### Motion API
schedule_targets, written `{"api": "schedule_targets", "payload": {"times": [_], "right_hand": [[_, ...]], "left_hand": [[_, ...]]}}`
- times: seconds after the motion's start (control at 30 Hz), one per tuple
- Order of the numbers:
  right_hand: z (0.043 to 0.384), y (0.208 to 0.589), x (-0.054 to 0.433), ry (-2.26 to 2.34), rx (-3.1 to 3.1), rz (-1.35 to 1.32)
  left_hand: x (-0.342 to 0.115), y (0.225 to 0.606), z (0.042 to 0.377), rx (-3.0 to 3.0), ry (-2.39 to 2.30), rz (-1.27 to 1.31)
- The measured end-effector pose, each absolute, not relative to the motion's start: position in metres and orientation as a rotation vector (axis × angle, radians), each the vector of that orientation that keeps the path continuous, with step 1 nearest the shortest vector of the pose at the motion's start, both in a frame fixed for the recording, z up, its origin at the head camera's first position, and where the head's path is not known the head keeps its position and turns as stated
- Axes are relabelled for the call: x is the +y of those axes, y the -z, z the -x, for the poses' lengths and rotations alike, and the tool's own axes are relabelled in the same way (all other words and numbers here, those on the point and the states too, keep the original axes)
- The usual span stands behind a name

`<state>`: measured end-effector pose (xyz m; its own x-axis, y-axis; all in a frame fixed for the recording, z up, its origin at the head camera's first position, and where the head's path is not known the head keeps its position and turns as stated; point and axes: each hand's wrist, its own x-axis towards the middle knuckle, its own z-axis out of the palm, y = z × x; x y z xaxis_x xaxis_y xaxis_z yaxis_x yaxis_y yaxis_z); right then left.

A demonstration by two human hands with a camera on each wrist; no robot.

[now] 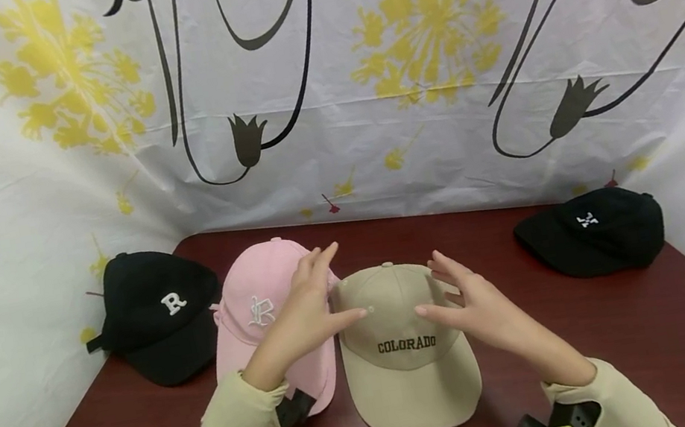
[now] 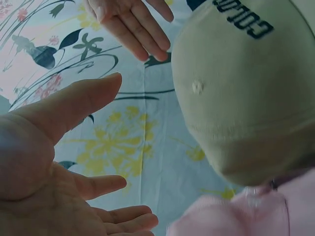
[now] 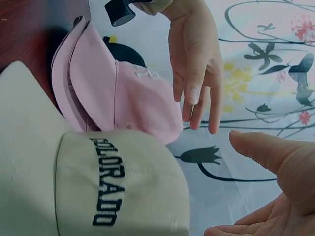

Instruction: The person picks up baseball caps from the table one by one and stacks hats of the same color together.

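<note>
A beige baseball cap with COLORADO stitched in dark letters sits on the table, its brim toward me. My left hand is spread above its left side, overlapping the pink cap in the head view. On the other side, my right hand hovers with fingers apart and thumb pointing inward. Both palms face each other across the beige crown, and nothing lies in either hand. The left wrist view shows the beige cap beyond the open left fingers. In the right wrist view, the cap lies below the hands.
A black cap with a white R stands at the left, beside the pink one. Another black cap lies at the far right of the dark red table. A patterned white cloth hangs behind and along both sides.
</note>
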<state>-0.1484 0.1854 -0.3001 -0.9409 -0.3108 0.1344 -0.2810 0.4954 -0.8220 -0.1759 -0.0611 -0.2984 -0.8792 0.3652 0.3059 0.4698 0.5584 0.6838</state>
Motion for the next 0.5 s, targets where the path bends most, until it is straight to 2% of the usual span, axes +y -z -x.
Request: {"api": "schedule_targets", "payload": {"times": [0.5], "right_hand": [[0.149, 0.303, 0.205, 1.445, 2.731, 0.416]], "left_hand": [[-0.020, 0.292, 0.183, -2.760, 1.171, 0.830]]}}
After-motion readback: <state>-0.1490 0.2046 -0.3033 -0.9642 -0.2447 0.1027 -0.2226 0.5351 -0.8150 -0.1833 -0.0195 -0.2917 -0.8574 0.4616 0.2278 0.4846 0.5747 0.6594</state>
